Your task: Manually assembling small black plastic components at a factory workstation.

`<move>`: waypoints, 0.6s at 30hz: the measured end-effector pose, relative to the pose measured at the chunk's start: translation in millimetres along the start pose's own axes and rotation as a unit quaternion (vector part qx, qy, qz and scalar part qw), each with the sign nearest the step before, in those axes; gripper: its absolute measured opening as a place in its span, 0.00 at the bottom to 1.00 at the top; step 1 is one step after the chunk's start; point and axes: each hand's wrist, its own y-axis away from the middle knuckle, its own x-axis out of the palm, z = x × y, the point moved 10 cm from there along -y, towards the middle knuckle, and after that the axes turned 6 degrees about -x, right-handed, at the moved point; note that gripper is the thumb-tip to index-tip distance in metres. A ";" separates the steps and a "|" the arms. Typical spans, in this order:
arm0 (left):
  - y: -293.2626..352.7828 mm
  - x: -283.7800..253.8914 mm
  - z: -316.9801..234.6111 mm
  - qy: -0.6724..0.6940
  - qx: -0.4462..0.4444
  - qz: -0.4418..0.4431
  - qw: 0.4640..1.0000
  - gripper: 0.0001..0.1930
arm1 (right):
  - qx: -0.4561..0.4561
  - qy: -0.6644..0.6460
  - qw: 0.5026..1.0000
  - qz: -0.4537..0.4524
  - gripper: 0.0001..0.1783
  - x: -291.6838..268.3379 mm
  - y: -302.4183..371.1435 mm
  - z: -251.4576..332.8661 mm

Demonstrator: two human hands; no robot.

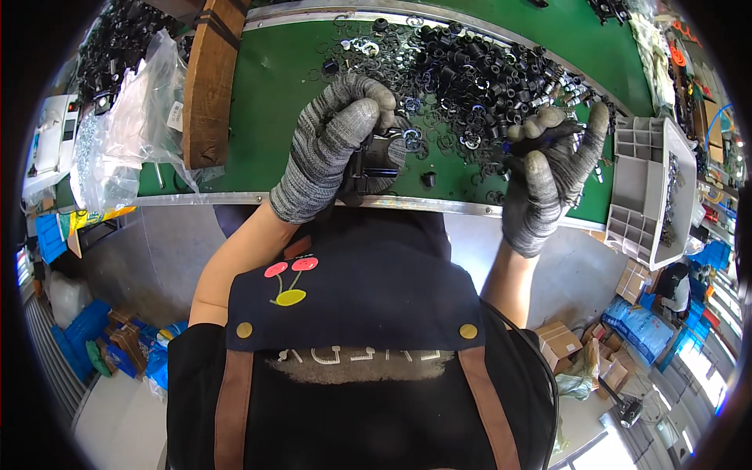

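Both my hands wear grey knit gloves over a green work surface (pixel 258 94). My left hand (pixel 333 141) is closed around a black plastic part (pixel 376 160), thumb pressed on its top. My right hand (pixel 548 168) grips a small dark part (pixel 540 137) between thumb and fingers, a little to the right of the left hand. Just beyond both hands lies a big heap of black rings, caps and metal washers (pixel 470 70).
A grey plastic divided bin (pixel 646 188) stands at the right end of the surface. A wooden block (pixel 211 78) and clear plastic bags (pixel 129 129) lie at the left. A metal edge strip (pixel 439 205) borders the bench near me. Cardboard boxes and blue crates sit on the floor below.
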 end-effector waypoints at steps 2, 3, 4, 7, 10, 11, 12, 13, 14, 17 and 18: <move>-2.9 -2.2 -1.1 0.013 0.004 0.007 1.000 0.21 | 0.006 -0.052 0.998 -0.025 0.52 9.7 4.6 -10.6; -3.2 -2.4 -2.0 0.021 0.006 0.011 1.000 0.21 | 0.010 -0.077 0.996 -0.038 0.53 13.6 7.4 -14.5; -2.5 -4.0 -1.3 0.020 0.007 0.007 1.000 0.21 | 0.011 -0.080 0.996 -0.036 0.53 19.3 11.1 -19.1; 0.1 -4.9 8.3 0.143 -0.013 0.020 0.989 0.24 | 0.017 -0.119 0.993 0.000 0.49 36.1 25.1 -30.3; 0.7 -5.5 8.7 0.138 -0.012 0.016 0.990 0.25 | -0.004 -0.068 0.998 0.005 0.47 31.0 23.2 -47.3; 1.3 -5.8 8.8 0.135 -0.011 0.016 0.991 0.26 | -0.015 -0.042 0.999 0.007 0.46 29.6 21.4 -49.4; 1.2 -7.1 9.6 0.136 -0.011 0.014 0.991 0.26 | -0.014 -0.042 0.999 0.009 0.46 29.0 18.6 -50.6; 1.2 -7.3 11.2 0.146 -0.013 0.018 0.989 0.26 | -0.021 -0.051 0.998 -0.002 0.45 25.6 14.7 -48.8; 1.3 -7.3 12.6 0.156 -0.015 0.023 0.987 0.26 | -0.028 -0.059 0.998 -0.012 0.44 22.6 10.7 -46.9; 1.1 -6.4 11.7 0.171 -0.027 0.017 0.985 0.26 | -0.021 -0.038 0.999 -0.014 0.43 25.6 -0.9 -57.2; 0.9 -5.7 11.3 0.176 -0.037 0.008 0.984 0.26 | -0.009 -0.007 1.000 -0.006 0.43 27.6 -5.2 -64.2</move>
